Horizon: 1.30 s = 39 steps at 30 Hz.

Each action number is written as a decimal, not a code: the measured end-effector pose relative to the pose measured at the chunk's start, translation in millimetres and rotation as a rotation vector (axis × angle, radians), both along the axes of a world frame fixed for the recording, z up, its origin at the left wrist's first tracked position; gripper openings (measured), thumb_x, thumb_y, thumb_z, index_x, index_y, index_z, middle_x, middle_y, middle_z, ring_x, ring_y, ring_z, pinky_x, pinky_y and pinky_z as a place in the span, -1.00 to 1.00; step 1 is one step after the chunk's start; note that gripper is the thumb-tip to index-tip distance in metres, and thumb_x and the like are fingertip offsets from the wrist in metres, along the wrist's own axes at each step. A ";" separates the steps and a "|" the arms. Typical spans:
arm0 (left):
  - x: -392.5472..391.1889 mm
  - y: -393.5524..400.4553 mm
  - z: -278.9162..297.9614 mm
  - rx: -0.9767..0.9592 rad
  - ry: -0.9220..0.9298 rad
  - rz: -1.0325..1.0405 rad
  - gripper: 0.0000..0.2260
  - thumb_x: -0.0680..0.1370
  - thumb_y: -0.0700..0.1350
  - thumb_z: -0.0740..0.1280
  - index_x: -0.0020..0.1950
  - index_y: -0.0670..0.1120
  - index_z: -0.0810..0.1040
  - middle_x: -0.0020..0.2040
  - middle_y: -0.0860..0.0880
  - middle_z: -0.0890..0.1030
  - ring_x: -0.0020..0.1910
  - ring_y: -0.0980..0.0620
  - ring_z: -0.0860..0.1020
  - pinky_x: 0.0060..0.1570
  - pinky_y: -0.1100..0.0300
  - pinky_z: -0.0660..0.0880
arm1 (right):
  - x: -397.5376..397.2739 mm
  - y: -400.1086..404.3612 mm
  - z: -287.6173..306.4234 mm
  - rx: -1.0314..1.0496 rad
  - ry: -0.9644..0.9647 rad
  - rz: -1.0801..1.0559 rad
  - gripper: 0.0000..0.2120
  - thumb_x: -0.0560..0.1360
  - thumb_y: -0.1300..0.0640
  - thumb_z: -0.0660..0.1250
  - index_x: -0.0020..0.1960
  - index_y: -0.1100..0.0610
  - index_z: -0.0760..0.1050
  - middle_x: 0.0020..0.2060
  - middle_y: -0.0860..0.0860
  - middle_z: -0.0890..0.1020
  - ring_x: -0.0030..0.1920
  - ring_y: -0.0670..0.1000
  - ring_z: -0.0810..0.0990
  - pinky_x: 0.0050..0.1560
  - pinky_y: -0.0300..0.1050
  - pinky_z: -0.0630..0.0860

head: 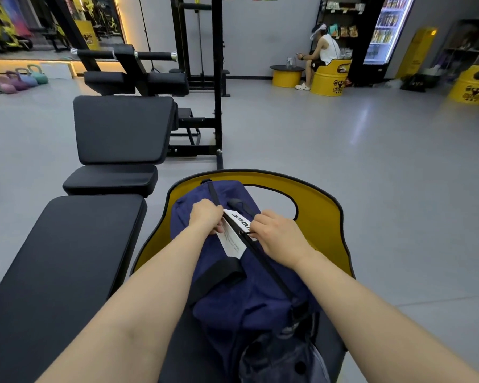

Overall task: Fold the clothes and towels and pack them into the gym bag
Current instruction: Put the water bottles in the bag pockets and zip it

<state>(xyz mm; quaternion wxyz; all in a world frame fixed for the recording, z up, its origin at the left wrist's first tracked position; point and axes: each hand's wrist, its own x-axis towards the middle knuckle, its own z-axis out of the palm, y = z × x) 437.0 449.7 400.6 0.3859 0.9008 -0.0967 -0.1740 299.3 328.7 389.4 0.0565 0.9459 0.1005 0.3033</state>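
A navy blue gym bag lies lengthwise on a yellow barrel seat in front of me. A black zipper line runs along its top and looks shut over most of its length. My left hand grips the bag's fabric beside the zipper, next to a white paper tag. My right hand pinches the small zipper pull at the middle of the bag. No clothes or towels show outside the bag.
A black padded bench stretches along my left, with more black gym equipment behind it. Kettlebells line the far left wall. A person sits on a yellow barrel at the back right, near a lit drinks fridge.
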 end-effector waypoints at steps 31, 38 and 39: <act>-161.2 12.2 15.9 0.192 0.239 -0.387 -0.67 0.57 -0.07 0.19 -0.35 -0.18 0.47 -0.55 -0.03 0.47 -0.64 0.10 0.37 -0.54 0.33 0.22 | -132.9 21.5 -1.3 0.067 0.041 -0.057 -0.79 0.26 0.18 0.58 -0.26 0.12 0.55 -0.32 -0.02 0.58 -0.26 0.04 0.57 -0.46 -0.20 0.46; -161.7 13.5 11.2 0.015 0.073 -0.193 -0.74 0.55 -0.23 0.14 -0.33 -0.19 0.45 -0.44 -0.07 0.51 -0.61 0.05 0.45 -0.56 0.29 0.31 | -153.4 19.5 5.9 0.061 0.022 -0.058 -0.81 0.30 0.21 0.55 -0.27 0.14 0.53 -0.32 0.00 0.57 -0.26 0.06 0.56 -0.46 -0.18 0.46; -161.6 14.4 11.2 0.006 0.049 -0.175 -0.73 0.55 -0.22 0.15 -0.34 -0.18 0.45 -0.44 -0.07 0.51 -0.62 0.05 0.45 -0.56 0.29 0.32 | -157.6 19.0 7.1 0.056 0.019 -0.058 -0.81 0.30 0.21 0.56 -0.27 0.14 0.53 -0.32 0.00 0.57 -0.26 0.06 0.56 -0.45 -0.19 0.46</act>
